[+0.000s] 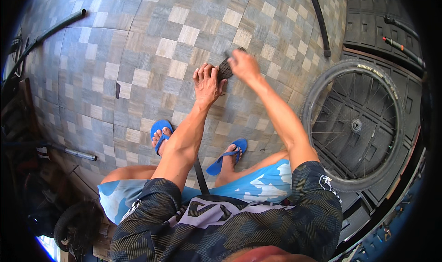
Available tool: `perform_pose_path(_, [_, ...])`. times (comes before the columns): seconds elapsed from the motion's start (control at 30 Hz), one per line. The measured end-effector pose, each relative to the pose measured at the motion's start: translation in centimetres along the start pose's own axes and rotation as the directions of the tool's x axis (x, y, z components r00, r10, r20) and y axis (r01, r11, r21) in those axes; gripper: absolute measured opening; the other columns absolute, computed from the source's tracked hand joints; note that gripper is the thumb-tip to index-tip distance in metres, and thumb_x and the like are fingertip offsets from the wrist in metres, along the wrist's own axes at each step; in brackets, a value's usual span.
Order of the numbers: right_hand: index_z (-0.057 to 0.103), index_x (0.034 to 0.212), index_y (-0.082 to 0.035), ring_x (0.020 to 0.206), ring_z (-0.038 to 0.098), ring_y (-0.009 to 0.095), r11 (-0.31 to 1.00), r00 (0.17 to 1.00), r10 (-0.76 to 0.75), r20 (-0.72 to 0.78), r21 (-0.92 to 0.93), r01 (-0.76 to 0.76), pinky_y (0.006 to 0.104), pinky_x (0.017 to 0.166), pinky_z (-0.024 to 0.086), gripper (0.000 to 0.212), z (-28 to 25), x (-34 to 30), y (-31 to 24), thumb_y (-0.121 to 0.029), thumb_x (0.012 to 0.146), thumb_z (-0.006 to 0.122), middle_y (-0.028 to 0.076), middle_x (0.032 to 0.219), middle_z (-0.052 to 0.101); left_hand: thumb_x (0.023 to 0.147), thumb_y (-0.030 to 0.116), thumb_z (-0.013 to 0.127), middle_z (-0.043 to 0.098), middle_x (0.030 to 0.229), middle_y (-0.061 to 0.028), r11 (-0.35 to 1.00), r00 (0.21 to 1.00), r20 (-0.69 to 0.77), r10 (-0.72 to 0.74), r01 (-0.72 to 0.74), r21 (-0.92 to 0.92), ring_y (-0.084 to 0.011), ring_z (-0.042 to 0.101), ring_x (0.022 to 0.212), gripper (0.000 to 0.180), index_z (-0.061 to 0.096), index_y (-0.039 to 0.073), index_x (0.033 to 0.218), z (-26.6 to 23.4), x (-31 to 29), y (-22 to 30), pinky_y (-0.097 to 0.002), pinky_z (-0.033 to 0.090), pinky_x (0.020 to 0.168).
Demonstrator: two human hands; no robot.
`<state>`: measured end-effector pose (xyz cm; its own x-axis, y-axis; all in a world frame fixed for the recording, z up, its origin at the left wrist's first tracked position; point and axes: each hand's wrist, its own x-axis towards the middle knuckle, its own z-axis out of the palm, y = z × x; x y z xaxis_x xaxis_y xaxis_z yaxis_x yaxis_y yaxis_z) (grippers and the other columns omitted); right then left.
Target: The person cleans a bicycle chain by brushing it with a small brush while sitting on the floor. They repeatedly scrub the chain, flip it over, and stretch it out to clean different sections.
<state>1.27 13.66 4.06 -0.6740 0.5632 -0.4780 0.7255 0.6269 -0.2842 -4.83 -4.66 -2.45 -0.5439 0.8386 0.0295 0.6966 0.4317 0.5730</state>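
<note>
My left grip (pixel 208 86) touches a dark, knobbly strip (pixel 225 70); my curled right grip (pixel 245 66) is a blur at its far end. Right of both lies a spoked wheel (pixel 356 125).

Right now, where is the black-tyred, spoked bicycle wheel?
In the head view, the wheel lies at right over dark ridged panels, beside the person's right elbow.

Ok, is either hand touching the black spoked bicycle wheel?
No, the left hand and right hand are at a dark knobbly piece, well left of the wheel.
</note>
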Motion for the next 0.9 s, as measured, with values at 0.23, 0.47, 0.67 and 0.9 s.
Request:
perform_pose_path(0.23, [0.062,0.111,-0.002,0.084,0.073,0.037,0.998,0.981,0.047,-0.19,-0.039,-0.055,0.0505,0.069,0.06,0.023,-2.0,2.1,1.6,-0.023,0.103,0.058,0.019,0.089,0.07,0.086,0.04,0.08,0.051,0.138,-0.009,1.0,1.0,0.0,0.009,-0.009,-0.002,-0.0299,0.038,0.143,0.059,0.059,0.013,0.134,-0.5,0.1,-0.1,-0.0522,0.023,0.121])
perform_pose_path(0.47, [0.064,0.105,-0.002,0.069,0.07,0.028,0.991,0.962,0.102,-0.255,-0.057,-0.12,0.0431,0.065,0.061,0.021,-1.9,3.1,3.9,-0.022,0.103,0.06,0.018,0.086,0.07,0.086,0.04,0.08,0.052,0.137,-0.0096,1.0,1.0,-0.012,0.019,-0.019,-0.024,-0.0305,0.037,0.144,0.058,0.059,0.013,0.133,-0.5,0.5,0.4,-0.0521,0.023,0.12])
perform_pose_path(0.67, [0.062,0.108,-0.002,0.068,0.067,0.024,0.995,0.937,0.038,-0.348,-0.072,-0.067,0.0417,0.061,0.059,0.024,-0.5,1.4,4.9,-0.026,0.104,0.058,0.014,0.081,0.067,0.086,0.041,0.08,0.051,0.137,-0.01,0.999,1.0,0.002,0.015,-0.015,-0.041,-0.0307,0.037,0.143,0.058,0.059,0.013,0.132,-0.6,0.6,0.5,-0.0522,0.023,0.12])
perform_pose_path(0.9, [0.059,0.107,-0.005,0.074,0.068,0.026,0.987,0.956,-0.111,-0.272,-0.143,0.073,0.0416,0.065,0.059,0.022,1.8,-1.9,3.5,-0.027,0.106,0.057,0.012,0.087,0.066,0.085,0.041,0.081,0.051,0.137,-0.0103,1.0,1.0,0.016,0.007,-0.006,-0.02,-0.0306,0.038,0.143,0.059,0.059,0.012,0.132,-0.6,0.8,0.4,-0.0521,0.023,0.12])
